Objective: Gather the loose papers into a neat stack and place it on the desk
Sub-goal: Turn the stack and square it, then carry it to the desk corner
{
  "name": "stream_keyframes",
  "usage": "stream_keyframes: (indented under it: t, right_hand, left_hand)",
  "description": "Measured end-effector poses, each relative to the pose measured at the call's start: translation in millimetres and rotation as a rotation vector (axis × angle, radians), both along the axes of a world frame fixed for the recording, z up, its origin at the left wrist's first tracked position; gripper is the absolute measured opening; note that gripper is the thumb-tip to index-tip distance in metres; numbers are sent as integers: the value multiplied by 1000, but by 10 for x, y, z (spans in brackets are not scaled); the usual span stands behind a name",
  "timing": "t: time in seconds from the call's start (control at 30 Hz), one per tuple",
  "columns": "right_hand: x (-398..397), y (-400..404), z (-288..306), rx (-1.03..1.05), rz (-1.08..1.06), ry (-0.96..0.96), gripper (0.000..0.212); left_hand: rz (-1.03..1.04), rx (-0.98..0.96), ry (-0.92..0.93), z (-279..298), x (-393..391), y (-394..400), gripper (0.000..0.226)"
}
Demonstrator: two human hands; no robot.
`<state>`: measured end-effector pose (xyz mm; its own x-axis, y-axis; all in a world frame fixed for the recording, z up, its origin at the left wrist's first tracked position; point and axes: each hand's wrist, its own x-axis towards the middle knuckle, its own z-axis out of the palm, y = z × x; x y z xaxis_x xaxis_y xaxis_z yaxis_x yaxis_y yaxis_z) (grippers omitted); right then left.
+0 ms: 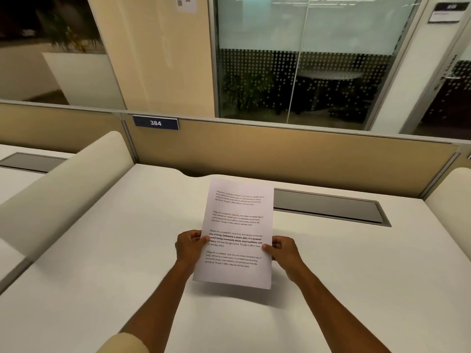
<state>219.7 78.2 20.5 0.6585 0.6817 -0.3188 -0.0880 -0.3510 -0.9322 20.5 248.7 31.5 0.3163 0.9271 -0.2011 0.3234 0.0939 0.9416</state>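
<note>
Papers (238, 225), apparently stacked, in both hands

The papers (235, 233) hide most fingers (276, 244) of both hands. How many sheets there are, nobody can tell. The small print is too tiny to read.

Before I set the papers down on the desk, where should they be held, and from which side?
Keep hold of the papers at the two long side edges, about mid-height, one hand from each side. The left hand and right hand already pinch there, thumbs on the printed face. The sheets are thin and raised above the desk, so a single-sided or corner grip would probably let them droop or fan apart.
</note>
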Motion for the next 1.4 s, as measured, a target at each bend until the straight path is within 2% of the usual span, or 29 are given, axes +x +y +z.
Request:
stream_keyframes:
  t: [0.23,0.4,0.6,0.93,1.07,1.4]
  right_hand:
    - [-424,660,-15,-4,18,86,18]
    - [-787,1272,-78,-39,34,81,22]
    - [-1076,1865,-178,-48,16,76,19]
    - [-1321,2784,-263,-142,-17,25,18]
    - [-1397,3188,-288,-167,-7,0,17]
    - [-1521,4082,-456,-205,-54,-20,10]
  left_hand:
    - [-19,-20,13,-73,-419,734,13]
    - [-24,-87,-5,-182,-774,1423,12]
    - [-26,-147,-4,-270,-1037,2065,22]
    - [23,-79,92,-346,-1317,2908,11]
    - [55,-45,174,-408,-1359,3274,24]
    - [109,54,300,-595,-1354,4079,31]
